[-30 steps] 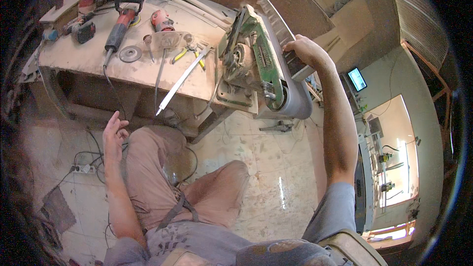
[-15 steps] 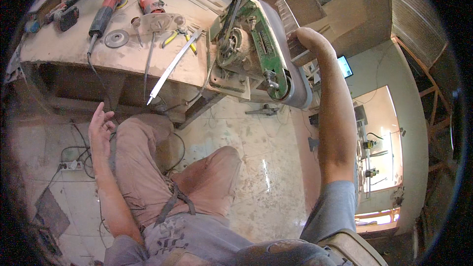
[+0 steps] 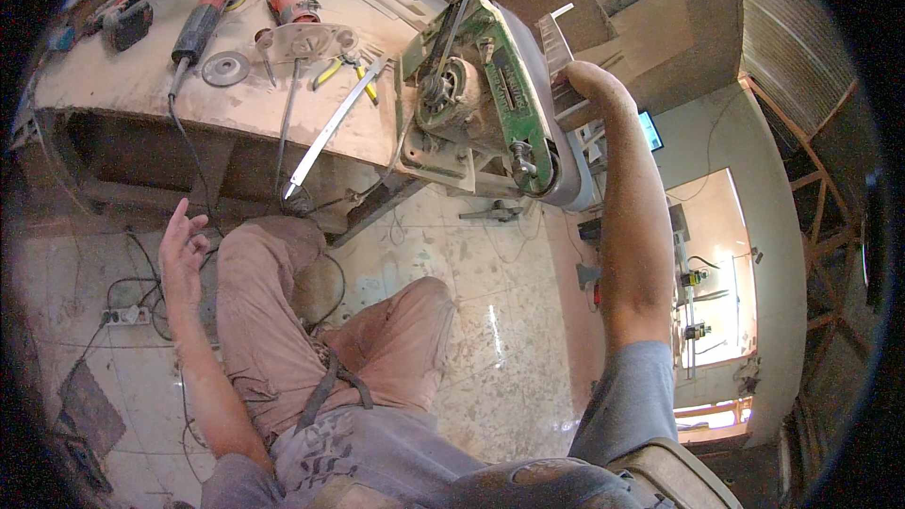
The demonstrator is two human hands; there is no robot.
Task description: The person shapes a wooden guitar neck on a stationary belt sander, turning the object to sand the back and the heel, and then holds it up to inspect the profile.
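Observation:
My right hand (image 3: 590,81) is at the far side of a green belt sander (image 3: 514,99), beside its grey belt (image 3: 569,165). It grips a pale slatted piece (image 3: 554,42), whose narrow end sticks out past the hand. My fingers are mostly hidden behind the wrist, and whether the piece touches the belt cannot be made out. To the left, my left hand (image 3: 185,247) is raised beside my knee, holding nothing, its index finger stretched and the others loosely bent.
On the dusty workbench (image 3: 94,99) lie a red and black angle grinder (image 3: 209,14), a red power tool (image 3: 290,2), a grinding disc (image 3: 225,69), yellow-handled pliers (image 3: 351,68) and a metal strip (image 3: 330,137) overhanging the edge. Cables and a power strip (image 3: 126,317) lie on the floor.
My right hand and the slatted piece have moved slightly toward me along the sander belt. My left hand stays raised in nearly the same pose. The whole view has shifted a little.

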